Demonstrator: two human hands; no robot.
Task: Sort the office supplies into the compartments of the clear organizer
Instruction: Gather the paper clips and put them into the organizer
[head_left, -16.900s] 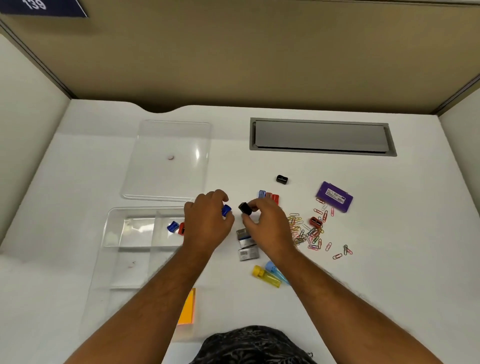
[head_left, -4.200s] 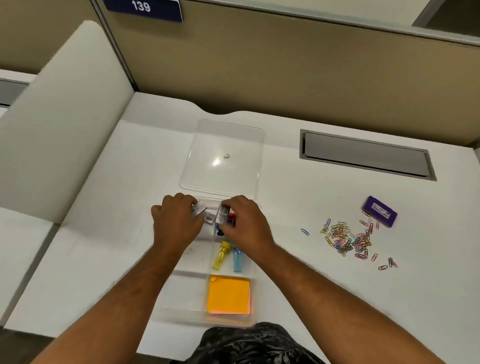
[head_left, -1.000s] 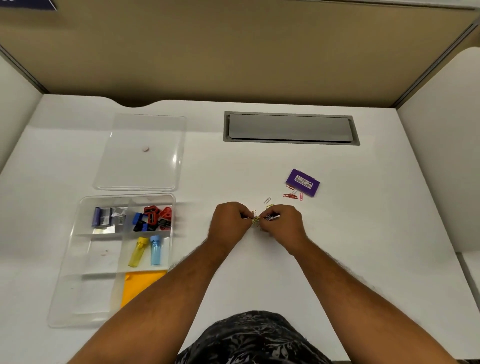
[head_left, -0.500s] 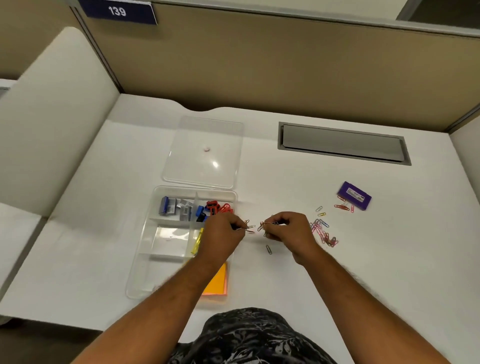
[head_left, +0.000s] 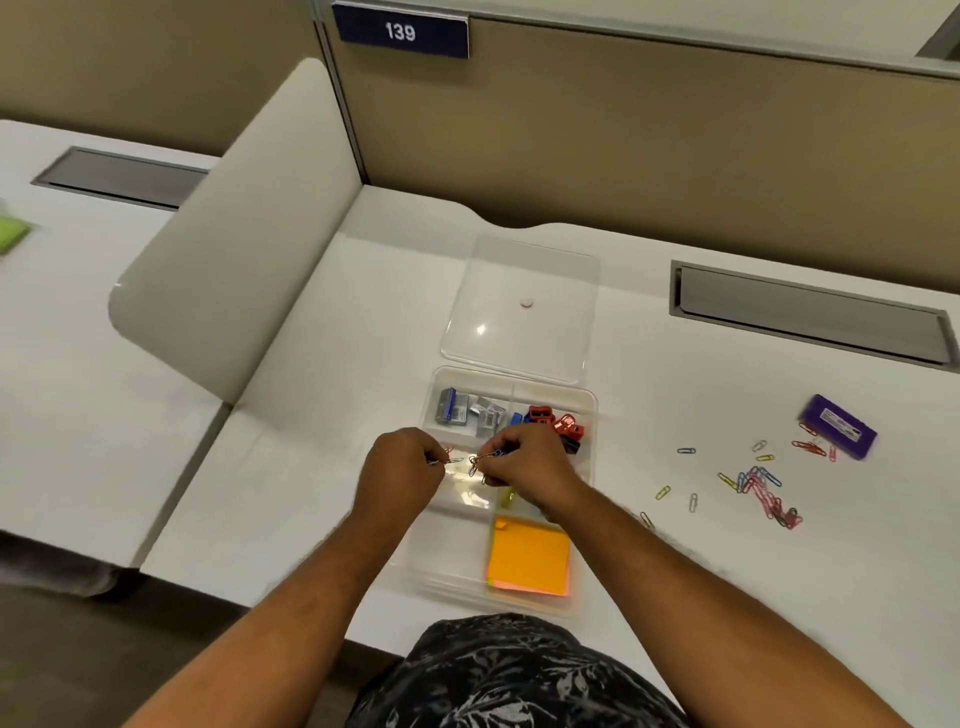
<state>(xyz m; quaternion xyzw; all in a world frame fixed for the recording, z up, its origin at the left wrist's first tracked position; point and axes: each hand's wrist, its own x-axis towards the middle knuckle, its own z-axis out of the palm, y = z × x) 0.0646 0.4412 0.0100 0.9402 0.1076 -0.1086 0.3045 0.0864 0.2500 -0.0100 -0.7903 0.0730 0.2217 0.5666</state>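
A: Left first?
B: Left hand, fingers curled, pinching a small bunch of coloured wire paper clips over the middle-left compartment of the clear plastic organizer tray. Right hand pinches more clips just beside it.
A: Tray's long axis?
B: Runs from the near table edge toward the back; it sits near the front edge, centre.
A: Contents?
B: Grey staple boxes back-left, red and blue sharpeners back-right, orange sticky-note pad front-right.
A: Further right?
B: Loose coloured paper clips scattered on the white table, pointing every way; purple box near the right edge.
A: Room?
B: Clear flat lid behind the tray, grey cable hatch, tan partition, blue "139" sign.
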